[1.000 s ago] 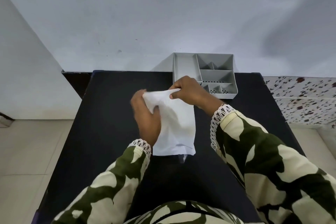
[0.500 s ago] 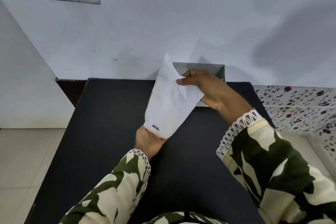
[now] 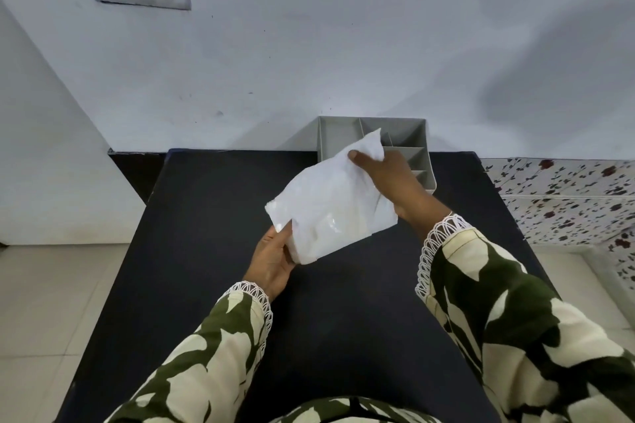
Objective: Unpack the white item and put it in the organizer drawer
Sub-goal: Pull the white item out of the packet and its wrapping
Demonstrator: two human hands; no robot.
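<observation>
**Both hands on the white packet, above the table**

You've got the white packet (image 3: 330, 203) up off the black table (image 3: 213, 203) — tilted, its upper corner overlapping the grey organizer (image 3: 405, 134) at the table's far edge by the wall. Your right hand (image 3: 388, 178) pinches that upper end, thumb pressed on top. Your left hand (image 3: 275, 261) cups the lower corner, fingers curled loosely under it. The organizer's visible compartments show nothing inside.
</observation>
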